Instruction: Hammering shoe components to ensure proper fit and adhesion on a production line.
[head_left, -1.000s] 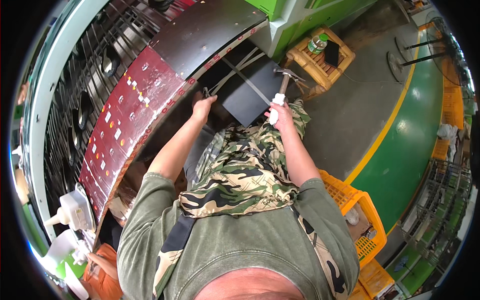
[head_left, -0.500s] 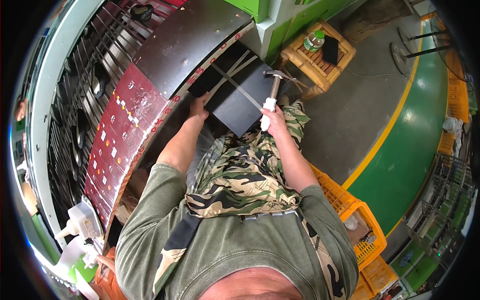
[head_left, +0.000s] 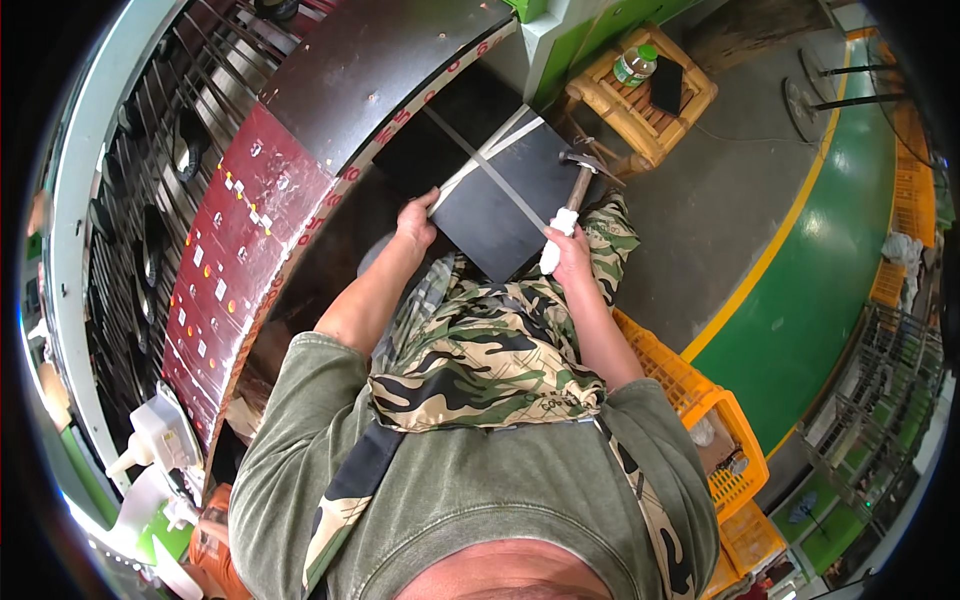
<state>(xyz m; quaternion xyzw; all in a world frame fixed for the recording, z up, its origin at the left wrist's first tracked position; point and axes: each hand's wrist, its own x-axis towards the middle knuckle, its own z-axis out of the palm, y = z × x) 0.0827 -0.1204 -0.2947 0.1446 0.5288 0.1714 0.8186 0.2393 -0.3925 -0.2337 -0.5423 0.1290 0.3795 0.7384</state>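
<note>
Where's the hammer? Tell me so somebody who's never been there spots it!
Start at the bamboo stool, upper right. Below and left of it, in the person's right grip, is the hammer. Unlike the flat black panel beside it, it has a metal head and a slim handle, white at the bottom.

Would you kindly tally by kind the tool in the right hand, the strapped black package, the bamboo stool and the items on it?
Hammer: 1
Strapped black package: 1
Bamboo stool: 1
Green-capped bottle: 1
Flat black object: 1
Total: 5
</note>
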